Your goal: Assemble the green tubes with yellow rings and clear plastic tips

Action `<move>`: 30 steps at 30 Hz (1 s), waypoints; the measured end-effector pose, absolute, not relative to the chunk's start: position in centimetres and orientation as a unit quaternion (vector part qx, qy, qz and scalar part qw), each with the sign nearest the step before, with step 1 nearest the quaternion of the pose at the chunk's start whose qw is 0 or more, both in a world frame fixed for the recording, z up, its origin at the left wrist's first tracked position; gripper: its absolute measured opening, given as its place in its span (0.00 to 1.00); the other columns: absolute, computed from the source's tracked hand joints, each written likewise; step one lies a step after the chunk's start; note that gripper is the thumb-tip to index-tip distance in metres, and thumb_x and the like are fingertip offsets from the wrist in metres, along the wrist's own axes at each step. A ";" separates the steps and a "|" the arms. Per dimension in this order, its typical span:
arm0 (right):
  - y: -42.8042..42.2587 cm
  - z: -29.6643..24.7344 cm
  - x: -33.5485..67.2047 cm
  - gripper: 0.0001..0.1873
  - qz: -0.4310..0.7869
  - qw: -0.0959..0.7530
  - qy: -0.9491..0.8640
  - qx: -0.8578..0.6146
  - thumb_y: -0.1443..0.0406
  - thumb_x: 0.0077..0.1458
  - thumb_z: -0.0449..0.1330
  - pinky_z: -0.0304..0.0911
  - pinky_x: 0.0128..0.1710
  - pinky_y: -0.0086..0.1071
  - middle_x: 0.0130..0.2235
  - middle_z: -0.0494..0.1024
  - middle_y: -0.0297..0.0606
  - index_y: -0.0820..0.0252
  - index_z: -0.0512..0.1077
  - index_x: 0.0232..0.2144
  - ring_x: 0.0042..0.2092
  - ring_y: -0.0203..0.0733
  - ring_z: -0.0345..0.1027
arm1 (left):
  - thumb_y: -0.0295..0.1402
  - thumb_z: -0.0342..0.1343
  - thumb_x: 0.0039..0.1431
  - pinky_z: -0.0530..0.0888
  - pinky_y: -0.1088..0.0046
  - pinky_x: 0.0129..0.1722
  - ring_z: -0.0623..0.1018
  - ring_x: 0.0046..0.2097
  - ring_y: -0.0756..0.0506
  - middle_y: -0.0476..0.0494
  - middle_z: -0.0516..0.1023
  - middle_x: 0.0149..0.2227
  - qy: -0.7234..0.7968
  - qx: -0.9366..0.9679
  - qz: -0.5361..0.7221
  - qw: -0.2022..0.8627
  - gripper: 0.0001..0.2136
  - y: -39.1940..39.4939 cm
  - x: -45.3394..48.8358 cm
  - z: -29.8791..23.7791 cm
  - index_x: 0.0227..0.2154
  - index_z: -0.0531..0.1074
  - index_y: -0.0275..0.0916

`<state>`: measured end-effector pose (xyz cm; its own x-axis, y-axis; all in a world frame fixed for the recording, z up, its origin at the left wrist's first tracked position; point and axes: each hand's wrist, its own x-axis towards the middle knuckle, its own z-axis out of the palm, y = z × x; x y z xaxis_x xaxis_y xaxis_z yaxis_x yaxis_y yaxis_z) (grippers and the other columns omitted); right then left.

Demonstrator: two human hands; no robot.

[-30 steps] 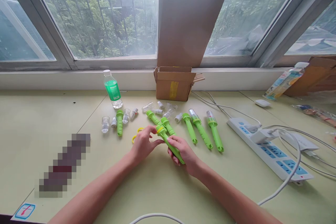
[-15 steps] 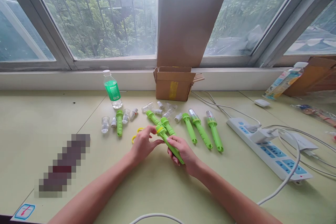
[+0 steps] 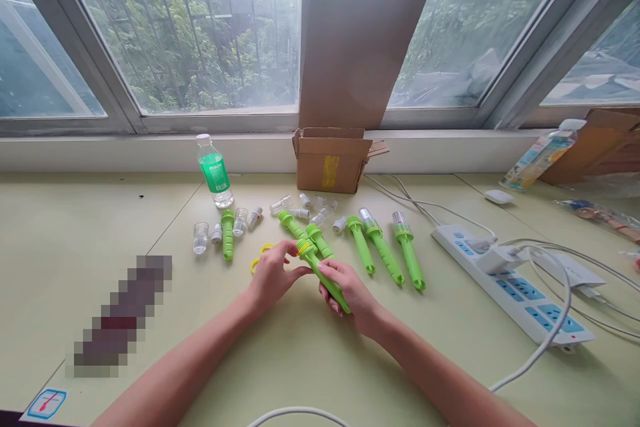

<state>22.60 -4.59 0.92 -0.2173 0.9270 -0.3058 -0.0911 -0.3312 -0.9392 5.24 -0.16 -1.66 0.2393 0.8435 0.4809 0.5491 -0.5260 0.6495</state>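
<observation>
My right hand (image 3: pixel 351 292) is wrapped around a green plastic flashlight handle (image 3: pixel 324 275), which slants with its threaded end up and to the left. A yellow ring (image 3: pixel 304 248) sits around the neck of that end, and the fingers of my left hand (image 3: pixel 273 275) pinch it there. Two more yellow rings (image 3: pixel 255 265) lie beside my left hand, partly hidden by it. Just beyond my hands rest two loose green handles (image 3: pixel 320 240). To the right, two handles with clear caps (image 3: pixel 410 250) lie beside a bare one (image 3: pixel 361 245).
Clear plastic caps (image 3: pixel 200 239) and small white lamp pieces (image 3: pixel 339 225) are scattered behind my hands. A water bottle (image 3: pixel 215 173) and a cardboard box (image 3: pixel 327 170) stand farther back. A power strip (image 3: pixel 510 287) with cables occupies the right side. A pixelated dark object (image 3: pixel 123 317) lies left.
</observation>
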 end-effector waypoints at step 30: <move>-4.0 0.4 23.4 0.21 0.708 0.361 -0.451 -0.406 0.49 0.55 0.53 0.46 0.13 0.24 0.20 0.71 0.31 0.62 0.68 0.31 0.13 0.27 0.54 | 0.41 0.64 0.49 0.80 0.63 0.36 0.79 0.35 0.47 0.41 0.79 0.44 0.406 0.745 0.489 0.203 0.14 -0.2 5.1 -0.9 0.31 0.67 0.40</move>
<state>23.35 -4.04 0.43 -0.4089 0.8781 -0.2484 -0.1448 -0.3312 -0.9324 5.09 -0.16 -0.93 0.1910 0.8034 0.5639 0.4059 -0.5877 0.6999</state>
